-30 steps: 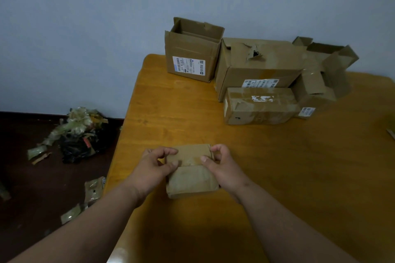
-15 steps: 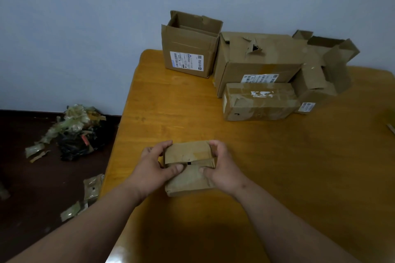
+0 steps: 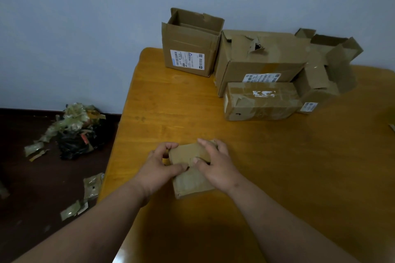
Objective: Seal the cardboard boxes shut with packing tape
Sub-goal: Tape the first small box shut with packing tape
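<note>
Near the desk's (image 3: 277, 166) front left edge, both hands grip a small cardboard box (image 3: 190, 168): left hand (image 3: 158, 168) and right hand (image 3: 215, 166) curl around its flaps, seemingly pressing them closed

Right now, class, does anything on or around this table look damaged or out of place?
Yes. The large box at the back has a torn hole in its top. On the floor to the left, tape scraps lie heaped on a black bag.

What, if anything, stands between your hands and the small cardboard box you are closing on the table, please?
Nothing visible: the left hand and right hand both already grip the small box.
</note>
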`<state>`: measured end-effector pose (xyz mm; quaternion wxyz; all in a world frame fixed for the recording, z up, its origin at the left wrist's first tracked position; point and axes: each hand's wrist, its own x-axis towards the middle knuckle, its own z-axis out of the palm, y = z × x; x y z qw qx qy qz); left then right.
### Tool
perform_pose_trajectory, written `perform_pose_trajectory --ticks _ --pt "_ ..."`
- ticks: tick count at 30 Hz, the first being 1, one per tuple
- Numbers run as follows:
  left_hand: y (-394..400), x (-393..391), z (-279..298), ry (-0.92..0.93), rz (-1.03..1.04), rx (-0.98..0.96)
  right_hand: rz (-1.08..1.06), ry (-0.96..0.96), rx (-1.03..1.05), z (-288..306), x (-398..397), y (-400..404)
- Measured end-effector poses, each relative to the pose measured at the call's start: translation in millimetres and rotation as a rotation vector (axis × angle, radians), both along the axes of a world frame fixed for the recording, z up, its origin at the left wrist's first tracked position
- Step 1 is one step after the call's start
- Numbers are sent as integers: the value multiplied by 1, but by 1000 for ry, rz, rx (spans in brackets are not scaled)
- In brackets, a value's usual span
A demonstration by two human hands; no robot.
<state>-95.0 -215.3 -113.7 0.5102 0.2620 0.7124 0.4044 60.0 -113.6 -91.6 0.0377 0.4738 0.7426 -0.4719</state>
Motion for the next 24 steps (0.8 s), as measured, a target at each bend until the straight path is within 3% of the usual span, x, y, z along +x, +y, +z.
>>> perform_pose_trajectory --ticks 7,12,17,24 --pt "4 4 -10 82 53 3 -108 -30 83 -4 -8 -4" --pt "7 6 -9 32 86 2 -170 -12 -36 -2 -9 3" --pt "5 7 -10 27 91 7 -174 -78 58 0 -16 -3" --pt "4 2 -9 -22 46 -2 -135 -4 -81 1 -5 5"
